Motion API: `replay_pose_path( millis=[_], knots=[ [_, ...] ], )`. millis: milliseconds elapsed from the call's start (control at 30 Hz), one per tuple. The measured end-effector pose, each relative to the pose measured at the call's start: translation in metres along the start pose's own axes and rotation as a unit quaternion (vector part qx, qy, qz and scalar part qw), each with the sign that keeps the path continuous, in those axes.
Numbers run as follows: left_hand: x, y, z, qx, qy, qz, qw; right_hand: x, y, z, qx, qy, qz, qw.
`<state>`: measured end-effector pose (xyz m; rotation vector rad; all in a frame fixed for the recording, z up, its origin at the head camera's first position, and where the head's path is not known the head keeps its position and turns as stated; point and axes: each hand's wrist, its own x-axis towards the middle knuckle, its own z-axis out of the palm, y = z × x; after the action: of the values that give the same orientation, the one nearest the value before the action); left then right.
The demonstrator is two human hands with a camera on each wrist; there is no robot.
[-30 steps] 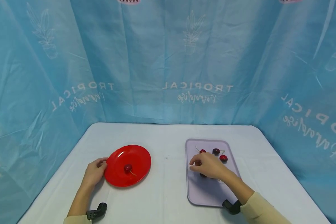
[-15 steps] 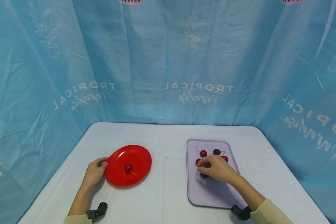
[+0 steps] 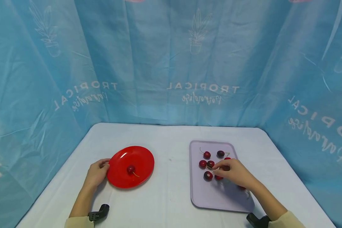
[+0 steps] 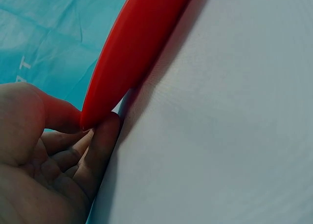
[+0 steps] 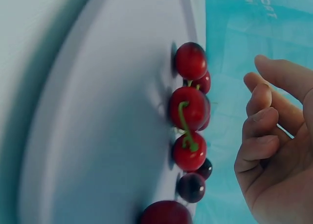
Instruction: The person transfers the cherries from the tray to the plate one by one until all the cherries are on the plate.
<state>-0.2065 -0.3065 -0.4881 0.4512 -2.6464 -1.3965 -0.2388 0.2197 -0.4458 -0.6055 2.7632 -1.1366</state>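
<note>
right hand [image 3: 234, 172] had shifted rightward above cherries [image 3: 208, 176] on lilac tray [image 3: 198, 198], fingers loosely curled, empty; left hand [image 3: 97, 173] pinched red plate [image 3: 119, 175] by its rim.

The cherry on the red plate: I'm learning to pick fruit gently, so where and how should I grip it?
Probably pinch the cherry by opposite sides of its round body, from above: it sits alone on the red plate. Approach from the right: the left hand holds the left edge.

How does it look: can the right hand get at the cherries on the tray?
Probably yes: the right hand looks empty and hovers above the cherries on the tray, with nothing visible between.
</note>
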Motion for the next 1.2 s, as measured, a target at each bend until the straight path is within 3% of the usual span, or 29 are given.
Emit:
replay_pose_path(
  millis=[600,900,1200],
  knots=[
    [0.001,0.002,0.001,-0.004,-0.003,0.004,1.0000,-0.025,0.033,-0.018,-0.005,-0.009,0.054,0.998],
    [0.002,0.001,0.001,-0.007,-0.001,-0.004,1.0000,-0.031,0.038,-0.021,-0.011,-0.002,0.085,0.996],
    [0.001,0.001,0.002,-0.005,-0.002,-0.006,1.0000,-0.031,0.042,-0.017,-0.025,-0.016,0.090,0.996]
  ],
)
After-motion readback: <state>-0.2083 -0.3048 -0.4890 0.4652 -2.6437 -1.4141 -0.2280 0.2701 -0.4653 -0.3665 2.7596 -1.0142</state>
